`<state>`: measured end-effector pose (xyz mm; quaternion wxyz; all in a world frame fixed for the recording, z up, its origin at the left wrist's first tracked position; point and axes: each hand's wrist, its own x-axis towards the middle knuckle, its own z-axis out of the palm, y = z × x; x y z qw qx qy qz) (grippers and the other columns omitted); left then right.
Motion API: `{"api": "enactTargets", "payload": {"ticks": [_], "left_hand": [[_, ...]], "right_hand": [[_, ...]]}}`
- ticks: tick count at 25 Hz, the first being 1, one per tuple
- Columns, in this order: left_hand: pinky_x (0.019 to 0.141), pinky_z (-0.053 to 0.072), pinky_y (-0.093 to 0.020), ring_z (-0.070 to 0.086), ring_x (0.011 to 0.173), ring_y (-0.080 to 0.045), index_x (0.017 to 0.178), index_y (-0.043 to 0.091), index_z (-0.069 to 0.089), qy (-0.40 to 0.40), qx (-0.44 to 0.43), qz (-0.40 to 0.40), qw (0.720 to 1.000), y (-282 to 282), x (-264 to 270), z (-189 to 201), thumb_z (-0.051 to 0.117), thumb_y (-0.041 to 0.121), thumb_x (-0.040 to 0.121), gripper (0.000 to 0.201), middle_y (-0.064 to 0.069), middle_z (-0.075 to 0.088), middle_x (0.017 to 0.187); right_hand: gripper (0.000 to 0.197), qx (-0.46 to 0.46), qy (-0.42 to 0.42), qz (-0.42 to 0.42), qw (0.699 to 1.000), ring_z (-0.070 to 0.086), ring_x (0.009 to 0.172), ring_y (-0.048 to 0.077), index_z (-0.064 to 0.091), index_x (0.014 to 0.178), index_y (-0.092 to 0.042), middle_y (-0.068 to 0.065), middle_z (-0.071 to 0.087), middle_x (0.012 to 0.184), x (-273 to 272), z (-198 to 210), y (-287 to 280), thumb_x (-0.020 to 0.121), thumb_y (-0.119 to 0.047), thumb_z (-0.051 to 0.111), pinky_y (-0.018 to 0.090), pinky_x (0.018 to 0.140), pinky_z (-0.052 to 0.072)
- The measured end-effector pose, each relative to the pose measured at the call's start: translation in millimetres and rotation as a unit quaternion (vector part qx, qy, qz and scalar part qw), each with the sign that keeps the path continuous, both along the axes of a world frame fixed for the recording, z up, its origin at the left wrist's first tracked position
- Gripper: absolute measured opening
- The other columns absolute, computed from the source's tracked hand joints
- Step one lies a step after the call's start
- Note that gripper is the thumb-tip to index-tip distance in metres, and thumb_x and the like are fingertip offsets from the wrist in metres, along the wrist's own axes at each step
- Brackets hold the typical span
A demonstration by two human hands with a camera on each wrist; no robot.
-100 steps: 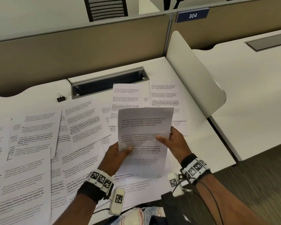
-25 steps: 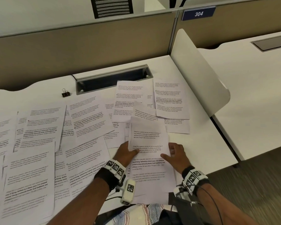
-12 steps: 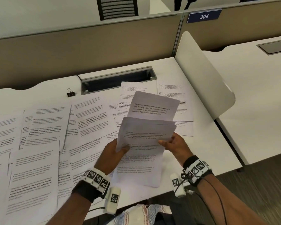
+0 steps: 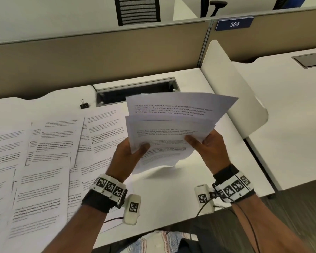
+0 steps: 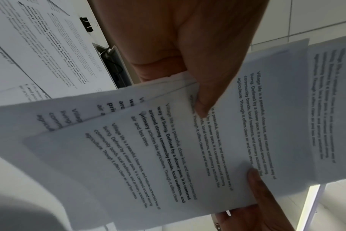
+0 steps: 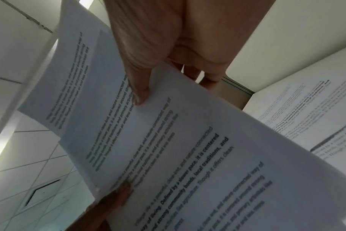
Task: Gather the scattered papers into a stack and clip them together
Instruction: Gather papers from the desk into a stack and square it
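Held sheets [image 4: 169, 128] now up off the desk [image 4: 204, 181], more of them than four seconds ago, fanned unevenly. A second ago they lay flat under both hands. Left hand [image 4: 128, 157] and right hand [image 4: 210, 150] raised, pinching the side edges (thumbs on top). Right end of desk now bare of pages.
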<state>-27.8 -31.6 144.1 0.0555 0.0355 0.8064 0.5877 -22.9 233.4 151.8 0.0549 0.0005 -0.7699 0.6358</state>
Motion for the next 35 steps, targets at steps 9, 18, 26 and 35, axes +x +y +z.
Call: {"api": "enactTargets", "payload": {"ticks": [9, 18, 26, 35], "left_hand": [[0.088, 0.058, -0.02, 0.066, 0.102, 0.007, 0.116, 0.04, 0.062, -0.006, 0.015, -0.013, 1.0, 5.5, 1.3, -7.2, 0.071, 0.021, 0.093, 0.032, 0.025, 0.071, 0.108], [0.082, 0.06, -0.022, 0.07, 0.104, -0.007, 0.122, 0.023, 0.064, 0.021, 0.062, 0.001, 0.998, -2.3, -6.0, 4.6, 0.078, 0.019, 0.087, 0.037, 0.009, 0.074, 0.111], [0.069, 0.058, -0.015, 0.073, 0.088, 0.001, 0.097, 0.038, 0.071, -0.003, 0.046, 0.028, 0.999, -3.3, -3.2, 1.0, 0.081, 0.022, 0.084, 0.023, 0.018, 0.077, 0.093], [0.075, 0.056, -0.01, 0.067, 0.094, 0.012, 0.103, 0.049, 0.062, 0.003, 0.01, -0.033, 0.999, -3.4, -2.6, -5.7, 0.08, 0.019, 0.085, 0.04, 0.037, 0.07, 0.097]], "right_hand": [[0.032, -0.018, -0.006, 0.003, 1.0, 0.069, 0.102, 0.004, 0.062, 0.121, -0.016, -0.021, 0.072, 0.106, 6.9, -11.7, -11.3, 0.091, -0.015, 0.072, 0.017, 0.082, 0.054], [0.039, -0.058, 0.065, -0.016, 0.996, 0.07, 0.094, 0.013, 0.05, 0.113, -0.01, -0.001, 0.066, 0.103, -3.7, 17.6, -21.7, 0.085, -0.009, 0.077, 0.027, 0.073, 0.062], [0.035, -0.057, 0.016, -0.025, 0.998, 0.069, 0.094, 0.007, 0.051, 0.115, -0.01, -0.001, 0.065, 0.106, -2.4, -6.7, -32.9, 0.088, -0.01, 0.074, 0.024, 0.074, 0.06], [0.059, -0.034, 0.0, -0.002, 0.999, 0.066, 0.112, 0.011, 0.047, 0.134, -0.009, 0.001, 0.065, 0.122, -0.4, -16.2, -32.8, 0.085, -0.014, 0.079, 0.025, 0.088, 0.059]]}}
